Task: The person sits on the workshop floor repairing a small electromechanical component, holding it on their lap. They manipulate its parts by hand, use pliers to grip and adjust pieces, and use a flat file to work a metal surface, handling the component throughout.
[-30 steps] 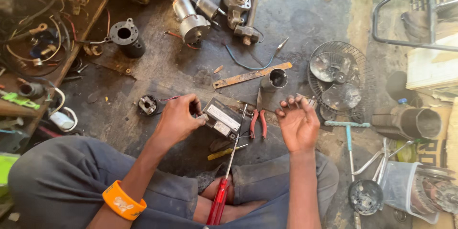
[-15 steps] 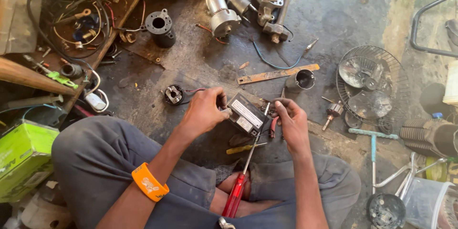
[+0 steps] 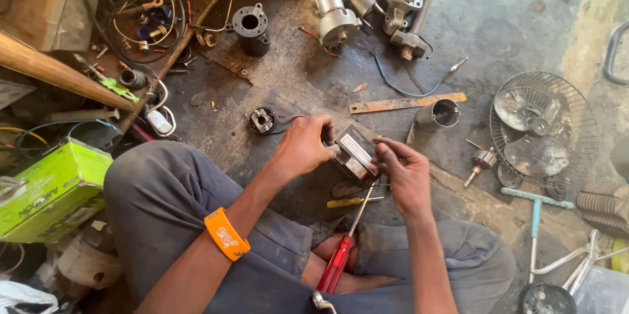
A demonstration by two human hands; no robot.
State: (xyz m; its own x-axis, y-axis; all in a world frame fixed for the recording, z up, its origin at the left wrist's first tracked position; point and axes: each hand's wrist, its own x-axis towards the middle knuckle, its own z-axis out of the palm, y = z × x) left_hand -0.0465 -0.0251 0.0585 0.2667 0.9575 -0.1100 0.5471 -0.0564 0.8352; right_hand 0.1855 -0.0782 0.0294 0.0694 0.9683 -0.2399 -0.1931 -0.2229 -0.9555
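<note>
Head camera view, looking down at a person seated on a workshop floor (image 3: 511, 19) — both hands now meet on a small dark box-shaped electrical unit (image 3: 354, 152) with pale labels on its face. A second ago the right hand hung open and empty to the right of the unit; half a second ago it was coming in; now it has closed on the part, so the work has passed from a one-handed hold to a two-handed one.

Far to the left of the grip lies a green carton (image 3: 49, 186), and an orange wristband (image 3: 226, 233) circles the left forearm. Just left of the grip a small round black part with red wires (image 3: 262, 120) sits on the floor. The left hand (image 3: 303, 148) clamps the unit's left end, fingers curled over its top edge. The unit itself is held tilted, just above the floor in front of the knees. The right hand (image 3: 405, 173) pinches its right lower corner, fingertips shut on the casing.

Below the grip a red-handled screwdriver (image 3: 342, 254) rests across the lap, its shaft pointing up toward the unit, beside a yellow-handled tool (image 3: 347, 202). Right of the grip lie an orange metal strip (image 3: 406, 102), a short metal sleeve (image 3: 439, 113) and, well apart, a wire fan guard (image 3: 542, 132). With both hands engaged, the part looks steadied for close work — what the fingertips are doing on it is too small to tell.
</note>
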